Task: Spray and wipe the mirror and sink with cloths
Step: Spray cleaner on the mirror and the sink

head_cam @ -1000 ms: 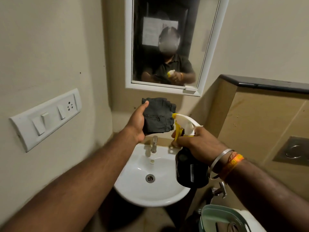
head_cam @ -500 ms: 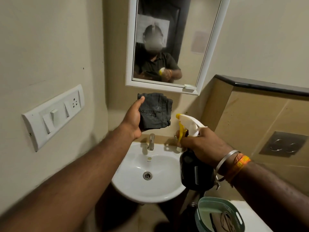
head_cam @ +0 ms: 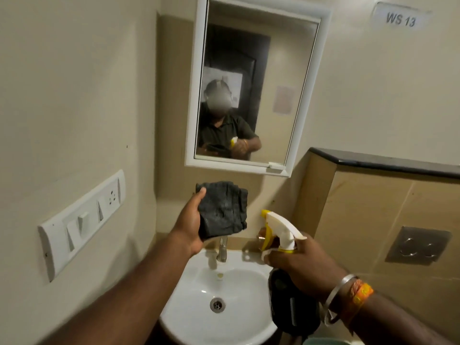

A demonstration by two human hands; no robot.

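Your mirror (head_cam: 251,95), white-framed and upright on the wall at twelve o'clock, reflects you and a dark doorway. Your sink (head_cam: 199,317), a white round basin with a metal drain at its centre, sits below at six o'clock. You hold the dark grey cloth (head_cam: 222,210) folded and raised between the two, at about eleven o'clock from the basin. Your spray bottle (head_cam: 286,282), black-bodied with a white-and-yellow trigger head, stands upright over the basin's three o'clock rim, nozzle toward the wall.
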